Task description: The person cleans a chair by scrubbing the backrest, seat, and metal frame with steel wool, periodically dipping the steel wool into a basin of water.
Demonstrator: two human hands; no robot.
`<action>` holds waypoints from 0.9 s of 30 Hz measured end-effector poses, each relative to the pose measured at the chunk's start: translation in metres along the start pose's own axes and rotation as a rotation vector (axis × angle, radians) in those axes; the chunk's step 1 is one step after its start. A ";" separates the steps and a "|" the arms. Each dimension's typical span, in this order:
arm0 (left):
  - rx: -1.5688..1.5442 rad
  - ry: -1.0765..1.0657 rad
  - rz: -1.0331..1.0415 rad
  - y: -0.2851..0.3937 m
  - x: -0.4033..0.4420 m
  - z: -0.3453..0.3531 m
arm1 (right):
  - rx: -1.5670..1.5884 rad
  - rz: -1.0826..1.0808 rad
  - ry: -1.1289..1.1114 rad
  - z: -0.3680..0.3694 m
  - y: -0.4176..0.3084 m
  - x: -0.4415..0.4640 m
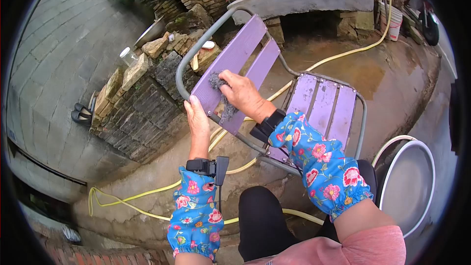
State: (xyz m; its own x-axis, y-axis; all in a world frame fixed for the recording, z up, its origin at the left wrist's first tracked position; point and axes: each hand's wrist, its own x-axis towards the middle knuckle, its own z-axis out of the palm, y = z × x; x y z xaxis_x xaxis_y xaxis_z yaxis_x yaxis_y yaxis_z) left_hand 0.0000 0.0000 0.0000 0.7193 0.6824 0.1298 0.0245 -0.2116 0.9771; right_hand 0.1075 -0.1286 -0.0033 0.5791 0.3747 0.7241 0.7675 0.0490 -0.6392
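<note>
A chair with a grey metal frame and purple slats stands tilted before me, its backrest toward the upper left. My right hand is closed on a dark grey scrubbing cloth, pressed against the wide backrest slat. Part of the cloth hangs down over the gap between the slats. My left hand grips the lower left corner of the chair back, thumb on the purple slat and the other fingers mostly hidden behind the frame. The seat slats look worn and spotted.
A yellow hose runs over the wet ground behind and under the chair. At the right stands a large round basin. A low stone wall with a glass jar is at the left, dark shoes beside it. A bucket stands far right.
</note>
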 end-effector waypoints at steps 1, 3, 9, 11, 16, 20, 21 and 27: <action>0.051 0.061 0.099 -0.010 0.004 0.000 | 0.014 -0.136 -0.011 0.008 -0.009 -0.015; 0.146 0.113 0.193 -0.010 0.007 -0.011 | 0.055 -0.169 0.029 0.017 -0.012 -0.016; 0.052 -0.022 0.155 -0.005 0.007 -0.013 | -0.063 0.137 0.194 -0.018 0.039 0.034; 0.038 -0.012 0.152 -0.004 0.008 -0.012 | -0.027 -0.079 0.150 -0.001 0.007 0.018; 0.059 -0.039 0.066 0.012 -0.006 -0.011 | 0.022 -0.225 0.059 0.006 -0.011 0.013; 0.049 -0.077 0.049 0.020 -0.015 -0.009 | -0.037 0.090 0.160 -0.016 0.023 0.036; 0.048 -0.077 0.051 0.022 -0.016 -0.010 | -0.042 0.012 0.167 -0.009 0.014 0.029; 0.081 -0.155 0.038 0.023 -0.016 -0.014 | 0.054 -0.162 0.038 0.015 -0.016 -0.019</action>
State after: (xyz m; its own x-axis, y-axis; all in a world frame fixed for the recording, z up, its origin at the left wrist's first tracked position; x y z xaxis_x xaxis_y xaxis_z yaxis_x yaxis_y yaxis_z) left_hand -0.0211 -0.0063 0.0230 0.8189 0.5583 0.1329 0.0464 -0.2953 0.9543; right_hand 0.0797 -0.1228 -0.0106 0.4597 0.3227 0.8274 0.8363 0.1563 -0.5256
